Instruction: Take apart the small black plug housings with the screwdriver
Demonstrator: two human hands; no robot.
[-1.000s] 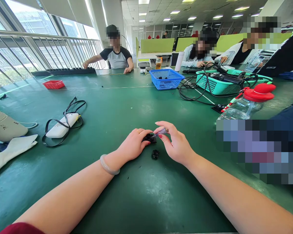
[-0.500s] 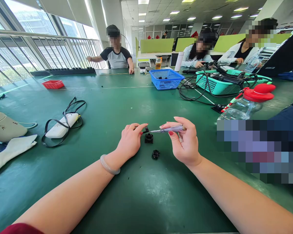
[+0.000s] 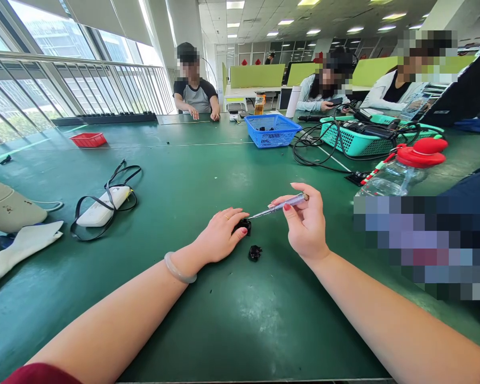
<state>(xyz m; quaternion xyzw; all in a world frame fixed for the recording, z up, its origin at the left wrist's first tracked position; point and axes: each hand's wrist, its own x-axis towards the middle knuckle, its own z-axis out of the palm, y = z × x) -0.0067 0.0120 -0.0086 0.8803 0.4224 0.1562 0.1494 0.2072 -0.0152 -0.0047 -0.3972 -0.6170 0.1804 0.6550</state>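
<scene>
Fingers [image 3: 235, 217] of the left hand [image 3: 220, 237] cover most of a black part [image 3: 246, 226] on the worktop [image 3: 240, 330], so its full outline is hidden; they are bent low over it, thumb at its near side, holding it with little gap to spare. The screwdriver [image 3: 275, 208] points at the part's far edge; whether its tip touches the part or a fingertip cannot be told; part of the handle is masked by the right hand [image 3: 307, 226], whose thumb and fingers are pinched around it. At the right, a pixelated patch [image 3: 424, 245] covers the lower end of a clear bottle [image 3: 396, 178] with a red lid; a cream container [image 3: 8, 205] is cut off by the left edge; the dark bits in the blue basket [image 3: 272, 140] are too small to identify.

What shows of the part is glossy and blocky; a small, uneven black piece [image 3: 255, 253] lies just nearer the wearer, apart from both hands; the screwdriver, tilted, has a slim metal shaft and a translucent purplish handle.
</scene>
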